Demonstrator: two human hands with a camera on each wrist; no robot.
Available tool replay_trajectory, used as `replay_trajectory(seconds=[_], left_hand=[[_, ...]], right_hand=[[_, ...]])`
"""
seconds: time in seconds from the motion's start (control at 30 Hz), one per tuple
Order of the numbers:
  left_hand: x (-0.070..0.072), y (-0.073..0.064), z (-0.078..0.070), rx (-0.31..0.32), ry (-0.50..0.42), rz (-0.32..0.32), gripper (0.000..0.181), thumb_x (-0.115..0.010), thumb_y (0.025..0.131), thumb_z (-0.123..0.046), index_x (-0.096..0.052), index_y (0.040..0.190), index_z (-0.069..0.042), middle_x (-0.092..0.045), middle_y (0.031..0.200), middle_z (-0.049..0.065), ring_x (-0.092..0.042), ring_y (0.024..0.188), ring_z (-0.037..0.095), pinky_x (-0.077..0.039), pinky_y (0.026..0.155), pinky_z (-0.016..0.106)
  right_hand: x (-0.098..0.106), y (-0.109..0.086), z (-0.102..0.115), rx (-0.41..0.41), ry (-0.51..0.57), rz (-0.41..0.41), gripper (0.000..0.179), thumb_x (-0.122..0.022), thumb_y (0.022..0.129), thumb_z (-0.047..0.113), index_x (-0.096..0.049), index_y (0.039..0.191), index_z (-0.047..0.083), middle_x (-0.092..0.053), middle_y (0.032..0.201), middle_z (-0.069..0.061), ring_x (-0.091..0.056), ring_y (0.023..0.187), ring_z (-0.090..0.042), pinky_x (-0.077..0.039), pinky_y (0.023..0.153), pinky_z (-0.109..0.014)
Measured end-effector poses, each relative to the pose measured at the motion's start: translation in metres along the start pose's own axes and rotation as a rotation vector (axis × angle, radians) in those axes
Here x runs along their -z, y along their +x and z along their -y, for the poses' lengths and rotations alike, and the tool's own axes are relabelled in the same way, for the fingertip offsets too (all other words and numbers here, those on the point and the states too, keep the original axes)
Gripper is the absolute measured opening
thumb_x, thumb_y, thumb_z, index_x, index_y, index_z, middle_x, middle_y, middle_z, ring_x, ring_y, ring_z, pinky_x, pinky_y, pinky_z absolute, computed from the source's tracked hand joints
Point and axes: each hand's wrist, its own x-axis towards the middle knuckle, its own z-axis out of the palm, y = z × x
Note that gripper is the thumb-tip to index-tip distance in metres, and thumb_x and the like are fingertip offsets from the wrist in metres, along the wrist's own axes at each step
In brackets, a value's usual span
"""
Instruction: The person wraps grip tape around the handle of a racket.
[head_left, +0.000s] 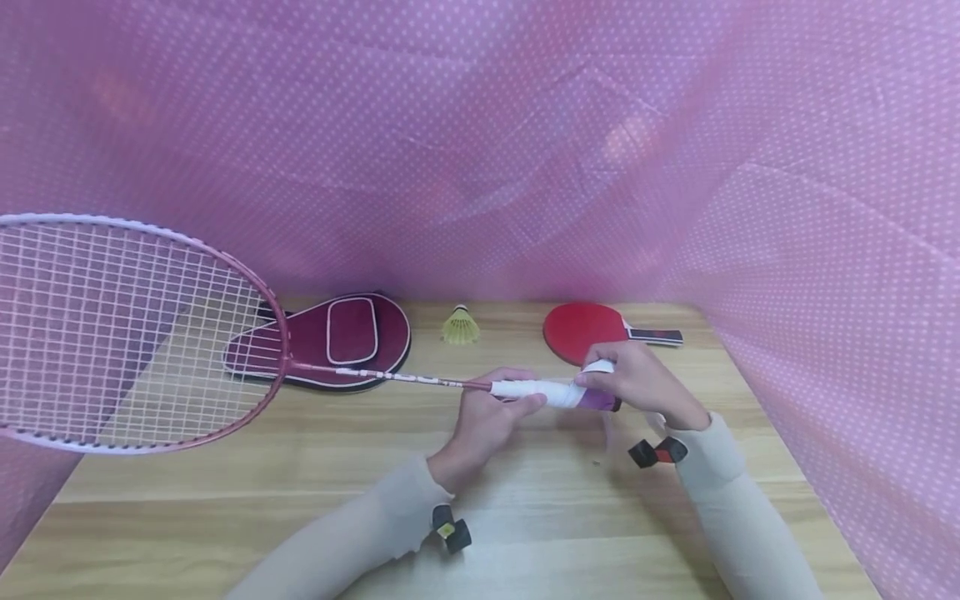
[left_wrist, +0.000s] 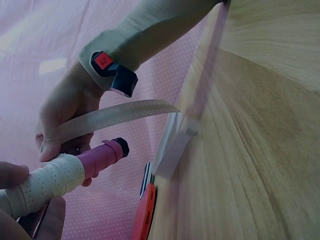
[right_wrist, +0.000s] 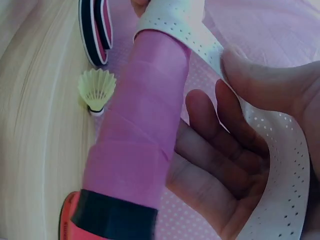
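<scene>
A badminton racket (head_left: 420, 378) is held sideways above the table, its strung head reaching off to the left. My left hand (head_left: 486, 412) grips its handle where white perforated grip tape (left_wrist: 45, 184) is wound. Toward the butt the handle shows a pink-purple wrap (right_wrist: 135, 115), ending in a black cap (right_wrist: 115, 215). Thumb and finger of my right hand (head_left: 637, 379) pinch the loose white strip (left_wrist: 120, 115) beside the handle. In the right wrist view this strip crosses the palm, and the other fingers curl loosely behind it. Its tail hangs down toward the table.
Behind the hands, a maroon paddle case (head_left: 352, 333) with a pocket lies on the wooden table (head_left: 337, 500), partly behind the racket strings. A yellow shuttlecock (head_left: 461, 327) and a red table tennis paddle (head_left: 581, 329) are along the back. Pink dotted cloth (head_left: 480, 150) walls the table.
</scene>
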Motion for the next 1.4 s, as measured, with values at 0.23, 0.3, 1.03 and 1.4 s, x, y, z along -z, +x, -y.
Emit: replay_trajectory(seconds=[0.23,0.3,1.03,1.4], left_hand=[[-0.002,-0.001,0.001,-0.025,-0.024,0.066,0.029,-0.084,0.079,-0.006,-0.077,0.107,-0.008,-0.076,0.112,0.012,-0.066,0.091,0.01,-0.056,0.079,0.021],[-0.003,-0.001,0.001,-0.031,-0.034,0.087,0.031,-0.084,0.079,-0.005,-0.077,0.108,-0.008,-0.076,0.113,0.012,-0.067,0.092,0.01,-0.056,0.08,0.022],[-0.004,0.001,0.004,-0.109,-0.061,0.082,0.039,-0.079,0.079,0.003,-0.072,0.117,-0.006,-0.075,0.115,0.012,-0.066,0.097,0.012,-0.059,0.088,0.03],[-0.003,0.007,0.0,-0.001,-0.093,-0.016,0.041,-0.083,0.082,-0.011,-0.069,0.121,-0.01,-0.071,0.121,0.014,-0.068,0.102,0.015,-0.059,0.086,0.023]], right_hand=[[-0.001,0.004,-0.011,-0.092,0.187,0.068,0.017,-0.075,0.09,0.025,-0.065,0.085,0.012,-0.056,0.069,-0.002,-0.051,0.068,-0.017,-0.045,0.06,-0.027],[-0.003,0.005,-0.015,-0.087,0.276,0.121,0.021,-0.072,0.093,0.025,-0.062,0.085,0.008,-0.052,0.067,-0.002,-0.048,0.064,-0.015,-0.042,0.055,-0.026],[-0.011,0.008,-0.018,0.017,0.417,0.194,0.017,-0.062,0.099,0.019,-0.053,0.089,0.008,-0.057,0.076,-0.001,-0.051,0.073,-0.013,-0.047,0.068,-0.027],[-0.014,0.009,-0.007,-0.051,0.396,0.07,0.018,-0.072,0.093,0.018,-0.058,0.09,0.007,-0.062,0.088,-0.008,-0.058,0.076,-0.019,-0.06,0.07,-0.035]])
